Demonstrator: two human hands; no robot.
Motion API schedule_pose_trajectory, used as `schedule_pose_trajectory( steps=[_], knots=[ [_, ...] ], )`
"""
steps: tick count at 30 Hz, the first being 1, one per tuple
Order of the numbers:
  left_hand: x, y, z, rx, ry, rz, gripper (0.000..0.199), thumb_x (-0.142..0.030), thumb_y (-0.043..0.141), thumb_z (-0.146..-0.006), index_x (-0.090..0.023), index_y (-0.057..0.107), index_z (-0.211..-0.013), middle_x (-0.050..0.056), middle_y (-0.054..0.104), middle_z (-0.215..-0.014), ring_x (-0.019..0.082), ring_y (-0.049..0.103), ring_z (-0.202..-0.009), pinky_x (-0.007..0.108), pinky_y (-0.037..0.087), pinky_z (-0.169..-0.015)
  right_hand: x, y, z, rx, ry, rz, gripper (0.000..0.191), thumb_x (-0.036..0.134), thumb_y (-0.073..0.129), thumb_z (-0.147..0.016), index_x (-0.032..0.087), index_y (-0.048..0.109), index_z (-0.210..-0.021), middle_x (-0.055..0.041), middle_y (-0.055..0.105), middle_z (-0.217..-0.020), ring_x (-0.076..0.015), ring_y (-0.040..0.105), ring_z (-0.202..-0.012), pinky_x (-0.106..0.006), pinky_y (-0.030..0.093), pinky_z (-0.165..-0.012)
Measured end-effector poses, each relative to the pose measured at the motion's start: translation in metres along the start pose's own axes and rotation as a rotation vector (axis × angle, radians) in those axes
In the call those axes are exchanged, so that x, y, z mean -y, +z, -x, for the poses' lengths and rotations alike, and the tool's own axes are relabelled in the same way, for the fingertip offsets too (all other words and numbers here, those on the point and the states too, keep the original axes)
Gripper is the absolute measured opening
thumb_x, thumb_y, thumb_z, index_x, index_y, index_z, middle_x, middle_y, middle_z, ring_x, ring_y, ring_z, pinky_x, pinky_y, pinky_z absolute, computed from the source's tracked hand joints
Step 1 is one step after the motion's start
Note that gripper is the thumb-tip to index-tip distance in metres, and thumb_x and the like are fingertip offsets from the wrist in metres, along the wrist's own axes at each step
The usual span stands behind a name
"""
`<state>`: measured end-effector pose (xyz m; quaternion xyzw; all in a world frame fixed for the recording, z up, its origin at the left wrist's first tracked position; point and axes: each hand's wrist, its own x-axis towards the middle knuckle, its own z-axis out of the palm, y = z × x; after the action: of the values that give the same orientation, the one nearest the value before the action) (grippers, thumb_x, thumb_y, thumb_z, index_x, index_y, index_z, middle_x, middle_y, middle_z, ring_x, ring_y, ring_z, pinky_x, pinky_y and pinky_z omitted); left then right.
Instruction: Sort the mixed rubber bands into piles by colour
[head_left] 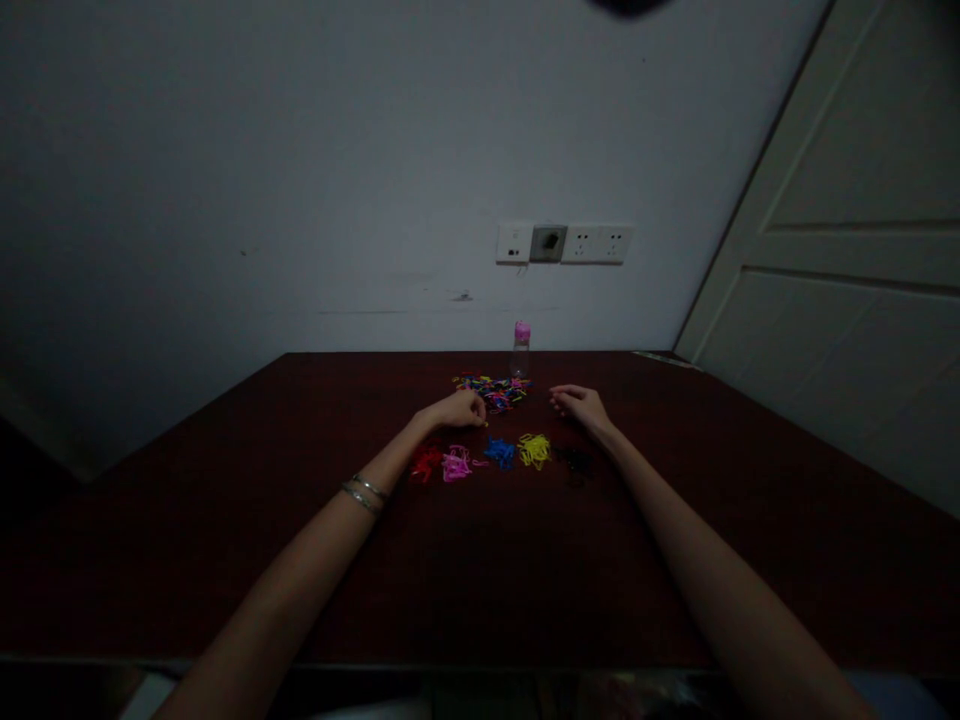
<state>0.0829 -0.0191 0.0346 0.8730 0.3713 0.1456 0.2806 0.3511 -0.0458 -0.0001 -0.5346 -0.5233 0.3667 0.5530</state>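
Observation:
My left hand (pixel 460 408) is closed in a pinch at the front left of a mixed heap of small coloured rubber bands (pixel 495 390). A bit of yellow, seemingly a yellow rubber band (pixel 486 425), shows at its fingertips. To the right of the heap, my right hand (pixel 583 406) hovers or rests with loosely bent fingers apart and nothing visible in them. In front lie sorted piles in a row: red bands (pixel 426 462), pink bands (pixel 456 463), blue bands (pixel 500 452), yellow bands (pixel 535 450) and dark bands (pixel 576 460).
Behind the heap stands a clear bottle (pixel 520 360) with a pink cap. The dark reddish table (pixel 480 570) meets a pale wall with a row of sockets (pixel 564 244). A panelled door (pixel 847 250) is on the right.

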Motion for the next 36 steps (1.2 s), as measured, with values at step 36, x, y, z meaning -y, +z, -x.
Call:
schedule_pose_trajectory(
  steps=[36],
  knots=[
    [0.036,-0.007,0.006,-0.520,-0.305,0.504,0.025,-0.034,0.056,-0.068,-0.011,0.063,-0.076,-0.004,0.044,-0.047,0.003,0.028,-0.034,0.019,0.017,-0.036,0.044,0.021,0.023,0.717,-0.121,0.364,0.024,0.031,0.055,-0.068,0.014,0.069,-0.075,-0.0042,0.067,-0.079,-0.0145,0.057,-0.072,-0.026,0.043,-0.068]
  ],
)
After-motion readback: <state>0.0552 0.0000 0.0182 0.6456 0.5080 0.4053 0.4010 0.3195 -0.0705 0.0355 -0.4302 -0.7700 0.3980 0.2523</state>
